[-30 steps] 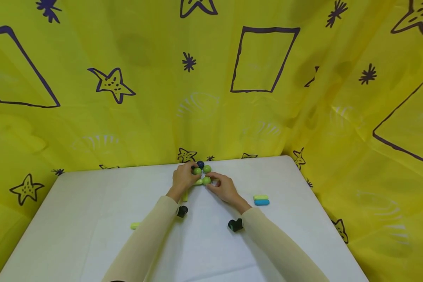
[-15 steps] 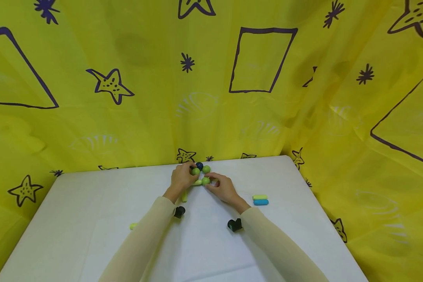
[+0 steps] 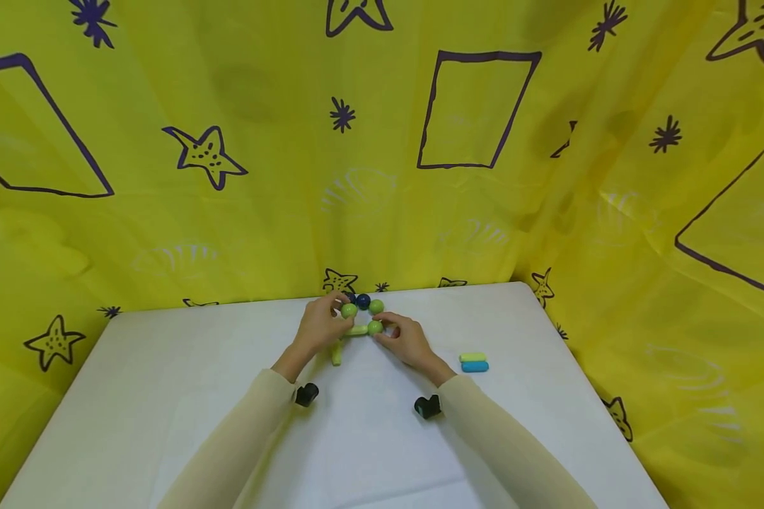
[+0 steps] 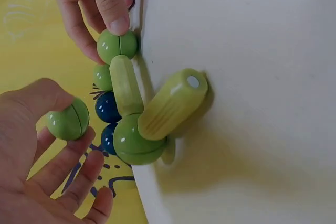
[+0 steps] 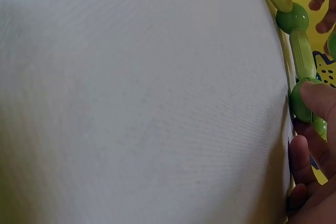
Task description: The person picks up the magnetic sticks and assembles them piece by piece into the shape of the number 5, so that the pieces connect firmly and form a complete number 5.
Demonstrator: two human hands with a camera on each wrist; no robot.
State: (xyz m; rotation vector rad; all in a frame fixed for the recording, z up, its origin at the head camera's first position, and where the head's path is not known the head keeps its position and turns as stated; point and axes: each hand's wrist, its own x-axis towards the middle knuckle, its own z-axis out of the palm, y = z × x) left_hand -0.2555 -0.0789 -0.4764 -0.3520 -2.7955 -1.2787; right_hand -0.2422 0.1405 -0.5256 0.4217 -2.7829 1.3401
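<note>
A toy of green balls and pale green rods lies near the far edge of the white table (image 3: 165,396). My left hand (image 3: 336,316) pinches a loose green ball (image 4: 68,119) between thumb and fingers, just apart from the toy. My right hand (image 3: 383,326) pinches the green end ball (image 4: 117,45) of a pale green rod (image 4: 126,84). That rod runs to a larger green ball (image 4: 137,141), from which a second rod (image 4: 170,104) sticks out over the table. Two dark blue balls (image 4: 107,106) and another green ball (image 4: 103,77) sit behind.
A yellow-green rod (image 3: 472,357) and a blue rod (image 3: 474,367) lie side by side on the table to the right of my hands. A yellow curtain (image 3: 382,141) with dark stars and shapes hangs close behind and around the table.
My left hand and forearm have shifted a little to the left, carrying the green ball away from the cluster. The left sleeve now hides a small yellow piece. The right hand has stayed put.
</note>
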